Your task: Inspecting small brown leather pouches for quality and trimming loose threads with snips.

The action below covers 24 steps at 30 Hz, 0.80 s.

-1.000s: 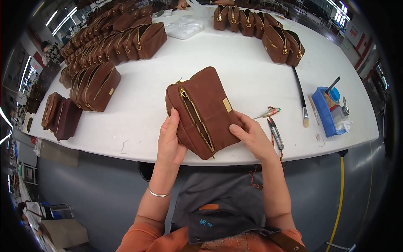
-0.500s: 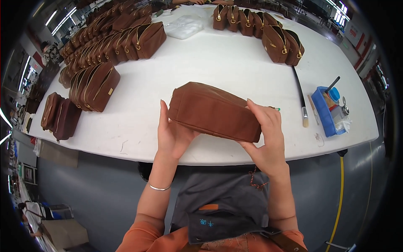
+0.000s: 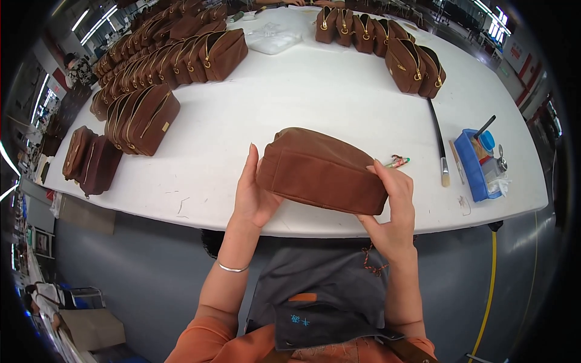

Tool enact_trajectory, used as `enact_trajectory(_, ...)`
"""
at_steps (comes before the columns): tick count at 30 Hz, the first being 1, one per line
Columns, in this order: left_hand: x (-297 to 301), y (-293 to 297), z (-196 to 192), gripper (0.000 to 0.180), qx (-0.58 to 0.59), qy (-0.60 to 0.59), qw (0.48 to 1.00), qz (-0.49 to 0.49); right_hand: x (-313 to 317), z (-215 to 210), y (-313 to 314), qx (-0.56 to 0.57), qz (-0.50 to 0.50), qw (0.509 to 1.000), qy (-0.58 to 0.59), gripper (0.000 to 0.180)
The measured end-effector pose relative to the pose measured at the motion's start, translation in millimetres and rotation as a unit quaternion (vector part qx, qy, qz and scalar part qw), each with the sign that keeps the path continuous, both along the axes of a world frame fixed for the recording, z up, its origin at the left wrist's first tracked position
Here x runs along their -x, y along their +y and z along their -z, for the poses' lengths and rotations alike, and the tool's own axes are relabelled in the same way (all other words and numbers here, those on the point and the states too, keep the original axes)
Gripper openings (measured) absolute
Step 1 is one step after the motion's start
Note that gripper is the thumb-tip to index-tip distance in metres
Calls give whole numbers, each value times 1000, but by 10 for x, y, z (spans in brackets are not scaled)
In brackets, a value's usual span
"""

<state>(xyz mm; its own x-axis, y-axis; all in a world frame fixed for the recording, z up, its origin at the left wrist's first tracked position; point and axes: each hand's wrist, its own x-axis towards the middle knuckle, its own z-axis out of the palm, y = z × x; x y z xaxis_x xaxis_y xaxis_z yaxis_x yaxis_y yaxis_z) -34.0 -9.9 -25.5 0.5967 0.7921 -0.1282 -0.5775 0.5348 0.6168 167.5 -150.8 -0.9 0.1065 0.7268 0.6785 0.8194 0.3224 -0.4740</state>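
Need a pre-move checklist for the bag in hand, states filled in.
1. Right hand gripping the brown bag: ok, holds its right end.
2. Left hand closed on the bag: not ok, open at the left end, thumb raised.
3. Zipper shut: cannot tell, not visible on the faces showing.
4. Brush apart from the bag: ok, lies farther right.
5. Blue tray away from both hands: ok, beyond the brush.

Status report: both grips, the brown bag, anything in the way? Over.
Right grip closed on brown bag, right end. Left grip open at its left end. Bag held above white table. Green-tipped item beyond right grip, not visibly blocking.
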Motion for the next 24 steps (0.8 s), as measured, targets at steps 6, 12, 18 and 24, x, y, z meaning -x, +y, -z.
enact_trajectory(6,33,-5,32,61,-11,19,1000,-12,32,4,-13,-5,-4,1000,-3,86)
enact_trajectory(12,43,-32,15,59,-24,23,999,1,45,-2,-26,-7,-6,1000,9,85)
enact_trajectory(18,62,-50,-16,53,-20,35,999,-3,5,1,-42,11,3,1000,28,85)
enact_trajectory(24,47,0,153,45,-13,-2,1000,18,-39,15,-30,7,6,998,62,86)
